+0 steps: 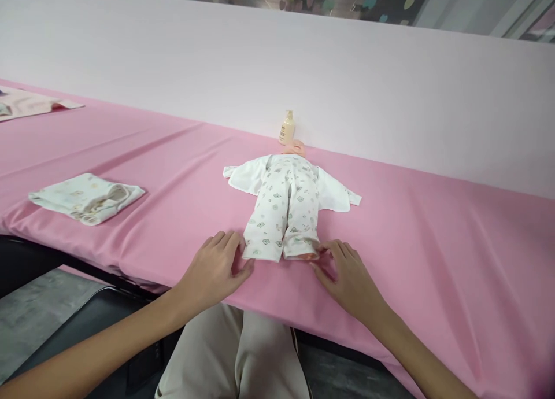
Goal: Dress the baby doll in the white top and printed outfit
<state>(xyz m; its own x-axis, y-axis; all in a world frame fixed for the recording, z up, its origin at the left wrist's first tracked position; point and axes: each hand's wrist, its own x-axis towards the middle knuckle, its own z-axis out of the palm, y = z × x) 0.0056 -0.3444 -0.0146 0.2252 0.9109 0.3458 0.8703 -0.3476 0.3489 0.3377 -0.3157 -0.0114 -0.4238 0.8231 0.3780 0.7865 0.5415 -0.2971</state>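
A baby doll lies on its back on the pink cloth, its pinkish head (296, 148) toward the wall. It wears a white baby top (247, 176) with the sleeves spread out to both sides. White printed baby trousers (271, 214) cover its body and legs, the cuffs toward me. My left hand (219, 266) has its thumb and fingers closed at the outer corner of the left cuff. At the right cuff, my right hand (344, 274) pinches the outer edge, where a bit of the doll's foot shows. The fingertips are partly hidden by the fabric.
Behind the doll's head a cream pump bottle (287, 127) stands near the white wall. A folded printed cloth (82, 196) lies to the left, with a pink-and-white cloth (34, 102) farther back. A black chair (104, 318) stands below the table's front edge.
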